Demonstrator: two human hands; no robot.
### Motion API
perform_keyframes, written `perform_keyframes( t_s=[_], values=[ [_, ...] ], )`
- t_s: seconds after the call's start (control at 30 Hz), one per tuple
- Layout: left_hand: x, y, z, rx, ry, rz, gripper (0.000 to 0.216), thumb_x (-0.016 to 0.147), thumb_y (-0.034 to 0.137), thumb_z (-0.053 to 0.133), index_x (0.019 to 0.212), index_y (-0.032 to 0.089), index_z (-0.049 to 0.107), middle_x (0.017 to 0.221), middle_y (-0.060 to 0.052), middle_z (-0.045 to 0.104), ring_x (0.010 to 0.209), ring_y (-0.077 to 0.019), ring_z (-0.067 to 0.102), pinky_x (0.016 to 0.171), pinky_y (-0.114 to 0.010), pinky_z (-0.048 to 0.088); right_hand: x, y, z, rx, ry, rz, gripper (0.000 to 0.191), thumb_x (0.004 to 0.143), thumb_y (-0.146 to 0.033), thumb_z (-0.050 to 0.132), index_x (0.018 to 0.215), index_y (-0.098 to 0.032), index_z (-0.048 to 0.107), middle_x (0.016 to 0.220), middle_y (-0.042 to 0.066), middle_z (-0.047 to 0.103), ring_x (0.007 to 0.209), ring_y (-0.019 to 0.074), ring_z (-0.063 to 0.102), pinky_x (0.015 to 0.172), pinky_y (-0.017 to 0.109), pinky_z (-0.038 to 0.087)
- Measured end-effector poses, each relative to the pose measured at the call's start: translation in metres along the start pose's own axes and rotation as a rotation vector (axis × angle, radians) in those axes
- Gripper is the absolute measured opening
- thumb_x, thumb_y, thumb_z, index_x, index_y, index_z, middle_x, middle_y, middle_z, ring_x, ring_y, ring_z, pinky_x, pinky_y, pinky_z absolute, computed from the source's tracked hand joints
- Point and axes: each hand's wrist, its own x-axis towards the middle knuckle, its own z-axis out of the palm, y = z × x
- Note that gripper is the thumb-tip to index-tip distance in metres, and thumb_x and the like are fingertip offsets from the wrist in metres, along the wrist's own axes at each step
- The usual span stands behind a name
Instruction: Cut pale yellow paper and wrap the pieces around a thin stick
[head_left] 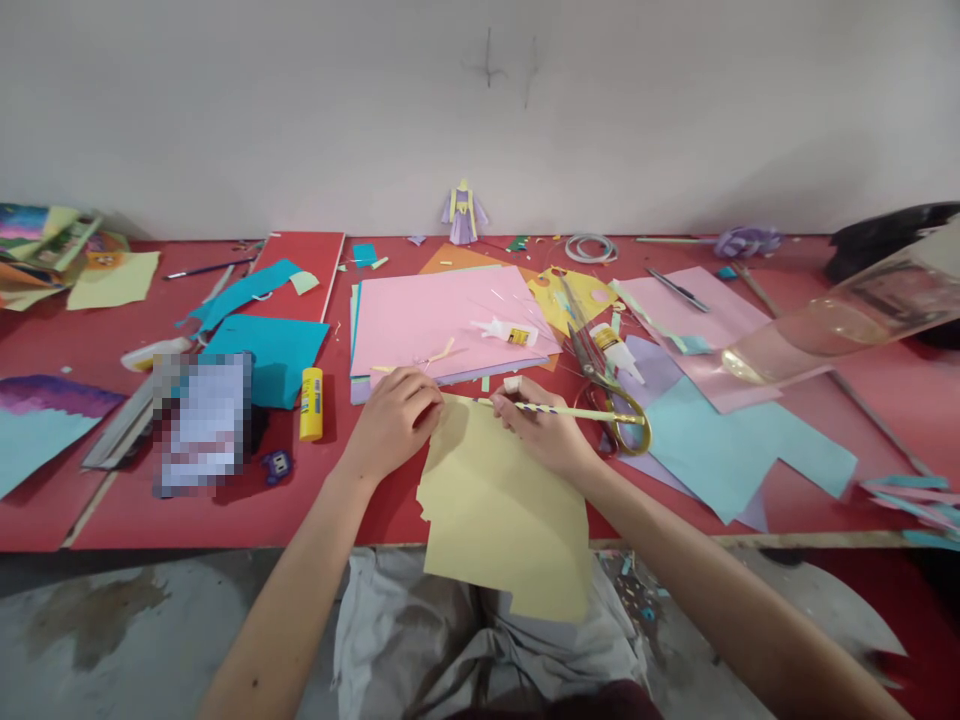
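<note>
A pale yellow sheet of paper (510, 510) with cut, uneven edges lies in front of me, its lower part hanging over the table's edge above my lap. My left hand (397, 415) has its fingers curled on the sheet's upper left corner. In my right hand (541, 425) is a slim, light-coloured pencil (577, 411) with dark marks, held nearly level; its tip points left over the top of the sheet. A bit of white wrapping shows on one right finger. Gold-handled scissors (634, 410) lie just right of this hand, partly under the pencil.
Beyond my hands lies a stack of pink sheets (427, 310) with a small glue bottle (510, 332) on it. A yellow glue stick (311, 405) and teal paper (274, 345) are at left. Light blue paper (712, 450) and a clear bottle (840, 320) are at right. A paper doll (463, 215) stands by the wall.
</note>
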Motion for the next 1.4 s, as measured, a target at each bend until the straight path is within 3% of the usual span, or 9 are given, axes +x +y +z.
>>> perform_keyframes(
  t_s=[1.4],
  values=[
    [0.0004, 0.0008, -0.0019, -0.062, -0.009, -0.015, 0.010, 0.094, 0.016, 0.052, 0.090, 0.019, 0.061, 0.095, -0.005, 0.068, 0.097, -0.0221, 0.058, 0.088, -0.041, 0.049, -0.0001, -0.0033, -0.0018, 0.042, -0.020, 0.059, 0.023, 0.093, -0.039, 0.056, 0.079, -0.021, 0.054, 0.069, -0.002, 0.056, 0.058, 0.0106, 0.049, 0.055, 0.024, 0.040]
  ],
)
